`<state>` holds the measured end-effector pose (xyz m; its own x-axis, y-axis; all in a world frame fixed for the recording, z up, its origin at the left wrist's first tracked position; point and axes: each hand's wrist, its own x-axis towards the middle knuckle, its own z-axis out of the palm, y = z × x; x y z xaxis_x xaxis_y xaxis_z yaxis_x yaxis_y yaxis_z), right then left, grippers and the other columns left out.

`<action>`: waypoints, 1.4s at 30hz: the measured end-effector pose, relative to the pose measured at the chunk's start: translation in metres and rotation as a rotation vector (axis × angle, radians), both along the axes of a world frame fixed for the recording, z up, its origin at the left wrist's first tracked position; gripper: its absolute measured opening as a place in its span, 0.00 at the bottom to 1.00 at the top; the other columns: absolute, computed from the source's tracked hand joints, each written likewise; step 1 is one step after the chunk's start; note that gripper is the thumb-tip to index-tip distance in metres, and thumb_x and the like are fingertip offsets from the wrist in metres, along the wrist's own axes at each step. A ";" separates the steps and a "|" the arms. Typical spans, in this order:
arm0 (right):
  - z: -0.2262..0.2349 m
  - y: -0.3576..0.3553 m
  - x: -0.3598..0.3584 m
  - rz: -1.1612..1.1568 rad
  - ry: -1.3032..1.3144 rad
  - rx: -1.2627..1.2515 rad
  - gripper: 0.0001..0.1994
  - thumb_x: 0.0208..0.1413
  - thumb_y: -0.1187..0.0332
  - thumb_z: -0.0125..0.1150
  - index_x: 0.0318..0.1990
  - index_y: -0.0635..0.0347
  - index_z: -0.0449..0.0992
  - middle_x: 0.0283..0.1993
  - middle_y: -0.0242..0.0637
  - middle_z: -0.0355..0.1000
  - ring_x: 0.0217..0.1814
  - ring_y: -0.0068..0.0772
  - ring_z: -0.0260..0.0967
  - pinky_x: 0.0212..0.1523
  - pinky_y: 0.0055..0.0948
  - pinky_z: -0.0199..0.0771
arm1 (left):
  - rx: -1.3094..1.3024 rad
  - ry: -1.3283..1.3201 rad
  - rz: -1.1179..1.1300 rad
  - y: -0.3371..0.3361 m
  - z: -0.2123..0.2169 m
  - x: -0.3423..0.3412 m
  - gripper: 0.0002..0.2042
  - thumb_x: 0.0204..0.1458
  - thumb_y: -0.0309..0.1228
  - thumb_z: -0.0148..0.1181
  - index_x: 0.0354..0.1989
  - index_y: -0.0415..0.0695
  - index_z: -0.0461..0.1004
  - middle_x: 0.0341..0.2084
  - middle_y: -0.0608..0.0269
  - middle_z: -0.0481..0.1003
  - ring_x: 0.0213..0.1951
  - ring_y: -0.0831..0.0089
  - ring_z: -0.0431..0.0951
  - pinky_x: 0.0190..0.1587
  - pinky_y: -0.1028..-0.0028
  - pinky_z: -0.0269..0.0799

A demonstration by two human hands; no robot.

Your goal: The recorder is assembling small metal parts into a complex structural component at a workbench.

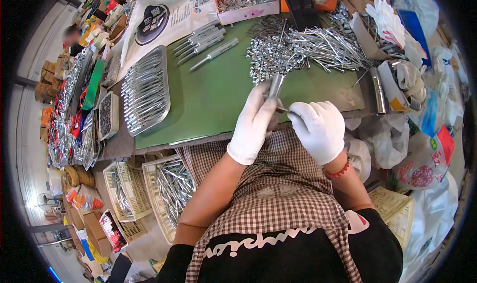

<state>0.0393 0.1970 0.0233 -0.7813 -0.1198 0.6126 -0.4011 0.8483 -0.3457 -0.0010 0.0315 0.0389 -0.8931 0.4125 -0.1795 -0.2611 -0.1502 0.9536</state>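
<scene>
Both my hands wear white knitted gloves and meet over the near edge of the green work mat (pixel 213 102). A short silver metal tube (pixel 277 86) stands tilted in the grip of my left hand (pixel 251 126). Close beside it, my right hand (pixel 319 129) pinches a thin dark metal piece (pixel 282 109) that reaches toward the left hand; its exact kind is unclear. Just beyond the tube lie a heap of small shiny metal nuts (pixel 271 59) and a pile of long thin bolts (pixel 330 47).
At left, a metal tray (pixel 167 94) holds rows of slim metal rods. Several sleeved rods (pixel 214 53) lie behind it. A pink box (pixel 247 12) of small parts stands at the back. A larger tube (pixel 377 90) lies right. Plastic baskets (pixel 159 196) sit below the table.
</scene>
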 end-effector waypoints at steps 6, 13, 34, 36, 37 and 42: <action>-0.008 -0.005 0.002 -0.064 0.031 -0.027 0.05 0.49 0.69 0.64 0.32 0.50 0.73 0.20 0.32 0.68 0.22 0.37 0.68 0.27 0.36 0.65 | -0.452 0.469 0.003 0.004 -0.013 -0.011 0.23 0.62 0.32 0.48 0.67 0.44 0.58 0.51 0.50 0.73 0.48 0.61 0.77 0.51 0.70 0.71; 0.001 0.014 -0.007 -0.077 -0.046 0.029 0.06 0.54 0.66 0.60 0.38 0.52 0.74 0.21 0.33 0.71 0.23 0.37 0.71 0.26 0.37 0.66 | -0.442 0.441 -0.034 0.012 -0.018 -0.012 0.21 0.61 0.30 0.49 0.64 0.43 0.61 0.55 0.45 0.70 0.56 0.52 0.73 0.57 0.67 0.68; 0.008 0.016 -0.024 -0.074 -0.016 -0.343 0.08 0.50 0.73 0.62 0.39 0.56 0.79 0.36 0.39 0.74 0.39 0.47 0.71 0.42 0.39 0.71 | 0.196 -0.086 -0.074 -0.010 0.005 -0.015 0.23 0.62 0.42 0.51 0.57 0.37 0.65 0.32 0.64 0.71 0.25 0.81 0.68 0.22 0.82 0.60; 0.008 0.012 -0.026 -0.045 -0.030 -0.404 0.06 0.50 0.74 0.61 0.37 0.57 0.79 0.34 0.40 0.74 0.37 0.46 0.72 0.40 0.38 0.72 | 0.289 -0.163 -0.096 -0.013 0.005 -0.013 0.27 0.60 0.45 0.55 0.60 0.37 0.63 0.33 0.64 0.71 0.27 0.81 0.68 0.23 0.82 0.62; 0.008 0.013 -0.026 -0.041 -0.034 -0.404 0.06 0.50 0.74 0.61 0.37 0.57 0.79 0.34 0.40 0.74 0.37 0.46 0.72 0.40 0.38 0.72 | 0.357 -0.199 -0.069 -0.014 0.007 -0.011 0.24 0.62 0.42 0.52 0.59 0.36 0.63 0.35 0.63 0.71 0.30 0.79 0.70 0.27 0.81 0.66; 0.004 0.026 -0.020 -0.158 -0.022 -0.321 0.06 0.49 0.75 0.63 0.36 0.59 0.79 0.35 0.41 0.75 0.38 0.46 0.73 0.41 0.37 0.72 | 0.756 -0.162 -0.100 -0.021 0.002 -0.016 0.20 0.61 0.39 0.54 0.55 0.39 0.64 0.46 0.58 0.68 0.49 0.66 0.71 0.50 0.65 0.71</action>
<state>0.0195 0.2233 0.0270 -0.7882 0.1992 0.5822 -0.2631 0.7463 -0.6114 -0.0173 0.0101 0.0412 -0.8316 0.5524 0.0578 -0.4349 -0.7124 0.5508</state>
